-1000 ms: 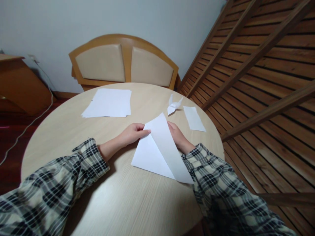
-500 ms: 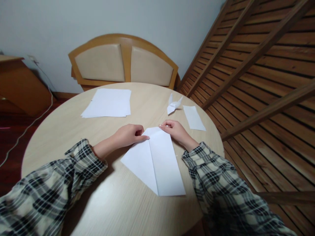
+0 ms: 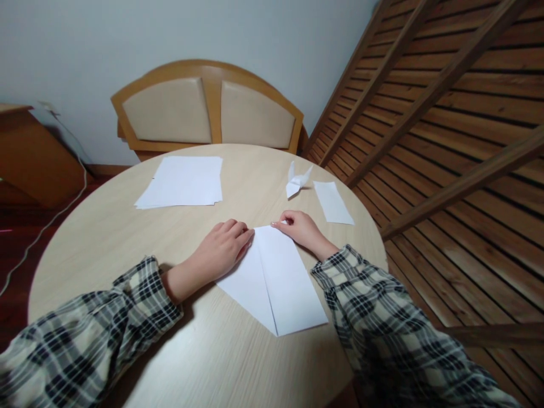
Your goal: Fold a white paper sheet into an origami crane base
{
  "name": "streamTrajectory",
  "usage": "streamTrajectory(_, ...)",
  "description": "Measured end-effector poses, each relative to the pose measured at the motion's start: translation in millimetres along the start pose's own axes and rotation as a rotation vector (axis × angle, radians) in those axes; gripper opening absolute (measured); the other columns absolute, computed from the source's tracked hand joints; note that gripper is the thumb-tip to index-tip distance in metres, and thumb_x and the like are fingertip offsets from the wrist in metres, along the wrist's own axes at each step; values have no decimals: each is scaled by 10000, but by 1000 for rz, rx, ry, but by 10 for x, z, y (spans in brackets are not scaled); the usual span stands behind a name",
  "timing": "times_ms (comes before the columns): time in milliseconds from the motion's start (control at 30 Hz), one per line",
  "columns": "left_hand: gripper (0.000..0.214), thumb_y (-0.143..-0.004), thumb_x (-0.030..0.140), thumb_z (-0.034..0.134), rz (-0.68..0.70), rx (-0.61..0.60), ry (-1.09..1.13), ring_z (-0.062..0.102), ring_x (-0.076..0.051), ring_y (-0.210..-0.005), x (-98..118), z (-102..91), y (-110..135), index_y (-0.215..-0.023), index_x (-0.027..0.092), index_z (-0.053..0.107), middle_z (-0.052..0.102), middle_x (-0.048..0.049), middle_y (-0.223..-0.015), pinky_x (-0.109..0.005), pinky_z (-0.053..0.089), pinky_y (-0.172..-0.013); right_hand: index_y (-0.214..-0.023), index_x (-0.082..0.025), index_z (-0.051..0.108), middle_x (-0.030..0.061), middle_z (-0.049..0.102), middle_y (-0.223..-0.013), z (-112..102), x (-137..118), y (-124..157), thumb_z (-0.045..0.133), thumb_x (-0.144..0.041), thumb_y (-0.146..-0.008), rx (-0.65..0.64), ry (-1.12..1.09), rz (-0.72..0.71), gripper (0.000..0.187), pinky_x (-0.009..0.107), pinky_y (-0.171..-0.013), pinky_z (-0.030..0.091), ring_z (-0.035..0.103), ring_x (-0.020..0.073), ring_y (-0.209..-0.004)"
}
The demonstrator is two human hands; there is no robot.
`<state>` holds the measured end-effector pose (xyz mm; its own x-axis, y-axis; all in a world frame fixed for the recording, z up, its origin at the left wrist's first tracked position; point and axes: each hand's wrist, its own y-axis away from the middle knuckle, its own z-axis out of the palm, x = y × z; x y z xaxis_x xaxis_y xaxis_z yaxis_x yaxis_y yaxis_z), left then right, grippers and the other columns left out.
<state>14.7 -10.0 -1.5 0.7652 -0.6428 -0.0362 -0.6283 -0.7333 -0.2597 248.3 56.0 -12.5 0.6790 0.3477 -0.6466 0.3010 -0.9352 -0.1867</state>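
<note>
A partly folded white sheet of paper (image 3: pixel 287 277) rests on the round table in front of me, a long fold line running down it. My left hand (image 3: pixel 223 249) lies over its upper left edge, fingers bent together and fingertips at the top corner; its palm side is hidden. At the upper right corner, my right hand (image 3: pixel 300 229) pinches the paper between thumb and fingers. Beyond the right hand stands a folded paper crane (image 3: pixel 296 181). A small rectangular piece of white paper (image 3: pixel 334 202) lies to the crane's right.
A stack of white paper (image 3: pixel 182 181) sits at the far left of the round wooden table (image 3: pixel 102 226). Behind the table is a wooden headboard with pale panels (image 3: pixel 168 113). A slatted wooden wall (image 3: pixel 446 141) slopes along the right. On the left, a white cable (image 3: pixel 46 221) hangs near a cabinet (image 3: pixel 34 158).
My left hand has turned palm down and spread over the paper's left edge. The top fold now lies flatter, and the paper has rotated slightly. My right hand keeps its pinch.
</note>
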Motion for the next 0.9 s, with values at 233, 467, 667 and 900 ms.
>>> streamTrajectory(233, 338, -1002, 289, 375, -2, -4, -61, 511, -269, -1006, 19, 4, 10, -1225, 147, 586, 619, -125, -1105, -394, 386, -860, -603, -196, 535, 2, 540, -623, 10, -52, 15, 647, -420, -805, 27, 91, -14, 321, 294, -592, 285, 455, 146, -608)
streamTrajectory(467, 309, -981, 268, 409, -1, -5, -109, 514, -280, -1004, 39, -33, -1, -1186, 150, 608, 636, -123, -1104, -403, 365, -852, -580, -203, 497, -1, 519, -608, 7, -74, 29, 641, -405, -812, 39, 108, -27, 340, 299, -597, 292, 444, 146, -602)
streamTrajectory(667, 301, -976, 266, 429, 6, -17, -130, 522, -287, -973, 49, -37, -8, -1180, 148, 617, 648, -110, -1113, -415, 356, -816, -595, -201, 534, 11, 541, -627, 2, -76, 28, 645, -381, -813, 28, 114, -19, 303, 306, -620, 313, 469, 156, -624)
streamTrajectory(900, 274, -955, 229, 462, 25, -24, -186, 534, -298, -953, 68, -57, -25, -1153, 142, 630, 662, -117, -1098, -429, 357, -778, -610, -201, 535, 16, 557, -644, 16, -59, 39, 650, -365, -813, 21, 128, -16, 285, 311, -644, 317, 485, 166, -652)
